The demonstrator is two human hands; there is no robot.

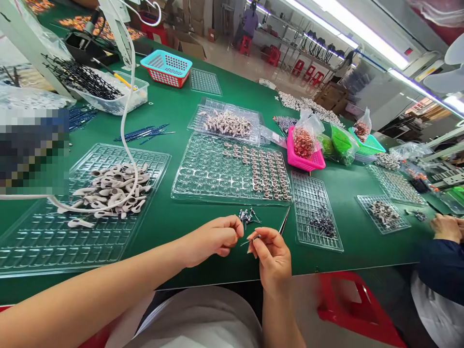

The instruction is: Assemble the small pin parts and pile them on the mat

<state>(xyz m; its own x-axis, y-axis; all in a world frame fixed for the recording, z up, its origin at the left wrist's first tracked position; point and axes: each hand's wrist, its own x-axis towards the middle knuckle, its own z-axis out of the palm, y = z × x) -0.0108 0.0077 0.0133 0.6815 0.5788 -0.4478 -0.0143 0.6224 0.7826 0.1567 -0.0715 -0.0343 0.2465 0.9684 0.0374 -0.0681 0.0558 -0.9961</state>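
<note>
My right hand (pixel 272 256) pinches a small dark part with thin wire leads (pixel 255 238) between thumb and fingertips, just above the green table. Close on its left, my left hand (pixel 217 238) is closed with curled fingers; whatever it may hold is hidden. Beyond my hands lies a small pile of similar wired parts (pixel 248 215). Metal tweezers (pixel 284 220) rest beside my right hand. Farther back, a clear compartment tray (pixel 210 169) has small pale housings (pixel 270 169) filling its right side.
Pale earphone-shaped shells (pixel 116 188) lie heaped on a tray at left, crossed by a white cable (pixel 125 116). A tray of dark parts (pixel 321 224) sits at right, behind it a pink basket (pixel 306 157). A co-worker's hand (pixel 447 227) is at far right.
</note>
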